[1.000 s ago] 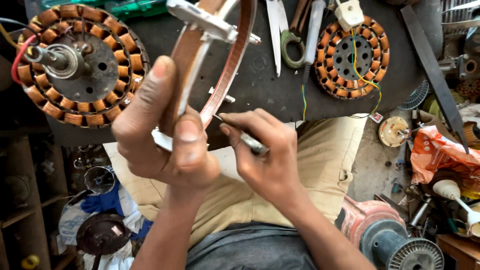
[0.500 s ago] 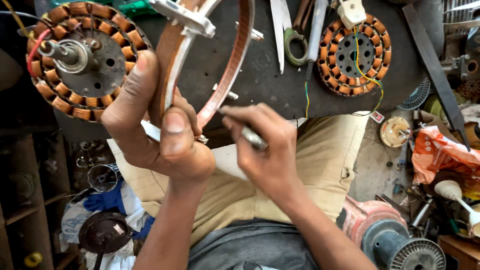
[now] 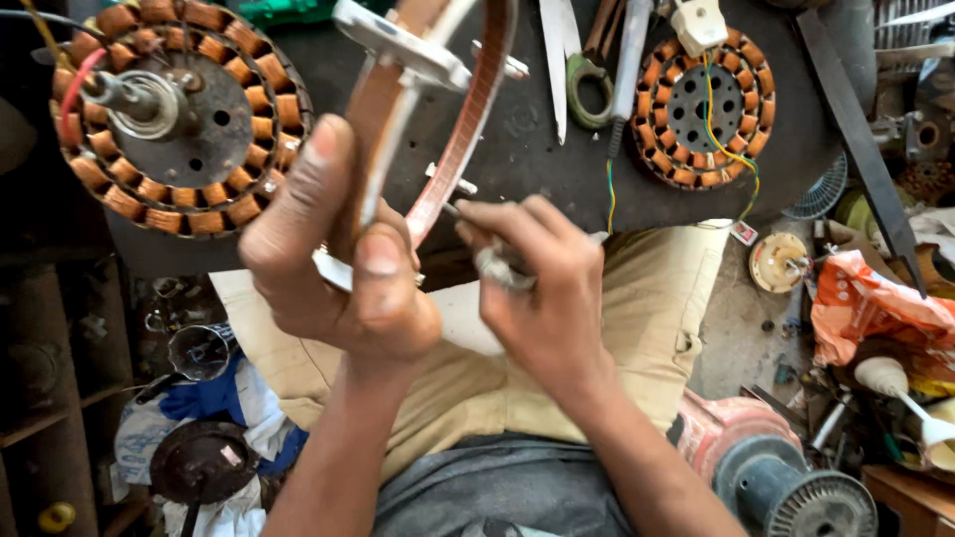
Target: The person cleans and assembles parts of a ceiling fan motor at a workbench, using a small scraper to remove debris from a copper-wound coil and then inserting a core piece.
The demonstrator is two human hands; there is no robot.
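My left hand [image 3: 333,264] grips a round brown ring with white metal brackets [image 3: 463,119], held on edge above my lap. My right hand [image 3: 542,288] is closed on a small silvery tool [image 3: 492,264] whose thin tip touches the ring's inner lower edge. A white sheet lies on my lap under both hands. On the dark bench sits a large copper-wound stator with a shaft [image 3: 169,114] at the left. A smaller copper-wound stator with yellow and green wires [image 3: 708,107] sits at the right.
Scissors with green handles [image 3: 577,70] and a long dark blade [image 3: 856,139] lie on the bench. An orange plastic bag [image 3: 875,308], a grey motor [image 3: 786,487] and small parts crowd the floor at right. A metal cup [image 3: 199,348] and a dark disc [image 3: 199,462] lie at lower left.
The ring and my left hand have shifted up and slightly right, and both hands look closer. My right hand has kept the tool tip against the ring's inner edge.
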